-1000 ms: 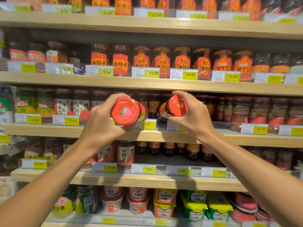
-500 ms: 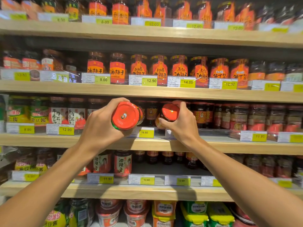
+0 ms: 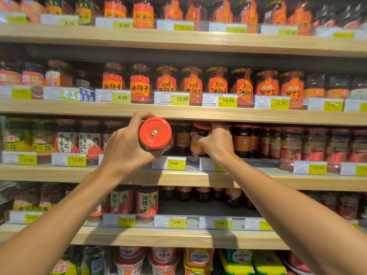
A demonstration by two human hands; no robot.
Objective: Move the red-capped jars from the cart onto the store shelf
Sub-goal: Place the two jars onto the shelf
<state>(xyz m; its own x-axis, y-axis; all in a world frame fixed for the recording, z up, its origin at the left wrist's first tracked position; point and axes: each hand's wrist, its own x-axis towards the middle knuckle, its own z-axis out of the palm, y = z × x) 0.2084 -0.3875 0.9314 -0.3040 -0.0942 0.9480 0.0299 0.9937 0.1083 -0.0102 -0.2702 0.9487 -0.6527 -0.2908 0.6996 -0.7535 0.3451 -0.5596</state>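
Observation:
My left hand (image 3: pixel 123 147) grips a red-capped jar (image 3: pixel 155 133) tipped on its side, its cap facing me, just in front of the middle shelf (image 3: pixel 178 176). My right hand (image 3: pixel 217 142) is shut on a second red-capped jar (image 3: pixel 199 135), which stands upright inside the shelf opening above the clear rail, beside other dark jars (image 3: pixel 245 140). My fingers hide most of that jar's right side. The cart is out of view.
Wooden shelves full of sauce jars stand above and below, with yellow price tags such as the 16.90 tag (image 3: pixel 174 163) along each edge. The shelf board above (image 3: pixel 258 116) hangs close over my hands. A gap shows behind the lower shelf rail (image 3: pixel 208 208).
My right hand has pushed its jar forward into the shelf and turned it upright. My left hand holds its jar at about the same spot. The view has moved closer to the shelves.

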